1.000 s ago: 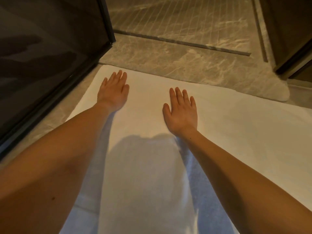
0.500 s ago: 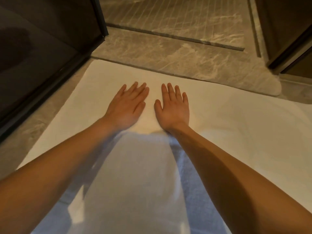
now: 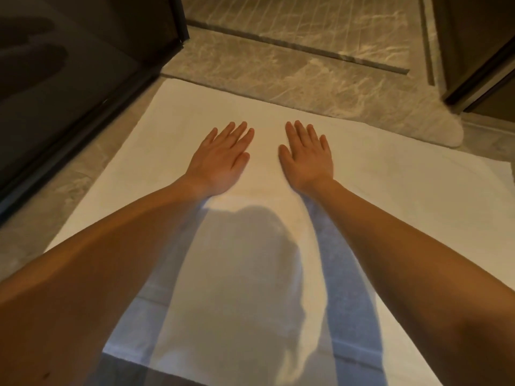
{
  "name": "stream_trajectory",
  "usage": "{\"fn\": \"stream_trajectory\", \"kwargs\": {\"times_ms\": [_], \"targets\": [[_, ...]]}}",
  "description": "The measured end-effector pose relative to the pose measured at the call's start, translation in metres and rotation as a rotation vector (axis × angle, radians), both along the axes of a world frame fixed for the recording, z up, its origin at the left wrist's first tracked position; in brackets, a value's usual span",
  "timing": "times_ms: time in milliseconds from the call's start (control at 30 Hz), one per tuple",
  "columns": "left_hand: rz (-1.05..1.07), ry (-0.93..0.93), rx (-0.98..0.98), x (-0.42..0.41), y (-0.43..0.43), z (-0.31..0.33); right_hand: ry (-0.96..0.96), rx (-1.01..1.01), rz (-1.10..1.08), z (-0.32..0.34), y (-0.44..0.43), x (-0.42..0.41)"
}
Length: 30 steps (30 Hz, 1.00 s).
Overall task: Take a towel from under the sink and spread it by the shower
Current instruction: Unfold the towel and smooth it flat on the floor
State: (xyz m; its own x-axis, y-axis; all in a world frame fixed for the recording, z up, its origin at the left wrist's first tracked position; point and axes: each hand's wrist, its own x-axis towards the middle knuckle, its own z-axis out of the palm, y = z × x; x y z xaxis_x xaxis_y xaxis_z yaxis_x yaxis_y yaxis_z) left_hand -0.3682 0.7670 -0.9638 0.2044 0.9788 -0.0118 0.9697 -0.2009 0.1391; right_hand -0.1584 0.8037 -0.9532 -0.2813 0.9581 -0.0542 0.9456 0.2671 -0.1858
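A white towel [image 3: 390, 196] lies flat on the marble floor, its far edge along the shower threshold [image 3: 278, 76]. Both palms rest flat on it near the middle. My left hand [image 3: 220, 160] has its fingers spread and points up and to the right. A short gap to its right, my right hand [image 3: 308, 157] lies with fingers apart, pointing forward. Neither hand holds anything. My forearms and their shadows cover the towel's near part.
A dark glass panel with a black frame [image 3: 83, 112] runs along the left. The ribbed shower floor [image 3: 306, 20] and a long drain slot [image 3: 306, 50] lie beyond the threshold. A dark door frame [image 3: 479, 76] stands at the right.
My left hand slid from the towel's far left corner toward the middle beside my right hand, then the hands drew slightly apart. The towel stays flat.
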Motion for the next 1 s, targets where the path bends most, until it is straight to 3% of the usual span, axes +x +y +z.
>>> {"fn": "stream_trajectory", "kwargs": {"times_ms": [233, 500, 600, 700, 833, 1000], "targets": [[-0.009, 0.006, -0.012, 0.001, -0.001, 0.003, -0.041, 0.022, -0.25, 0.0, -0.028, 0.14], [0.025, 0.06, -0.094, 0.013, -0.009, 0.021, -0.027, 0.004, -0.241, -0.001, -0.03, 0.146], [-0.073, 0.053, 0.011, 0.024, -0.058, 0.013, -0.029, 0.022, -0.236, -0.003, -0.029, 0.146], [-0.06, -0.019, -0.009, 0.023, -0.09, 0.001, -0.049, 0.011, -0.241, 0.003, -0.03, 0.142], [-0.024, 0.027, 0.022, 0.023, -0.084, 0.0, 0.018, -0.024, -0.341, 0.021, -0.056, 0.101], [-0.047, 0.017, 0.033, 0.02, -0.086, -0.003, 0.208, 0.052, 0.017, 0.018, -0.116, -0.054]]}}
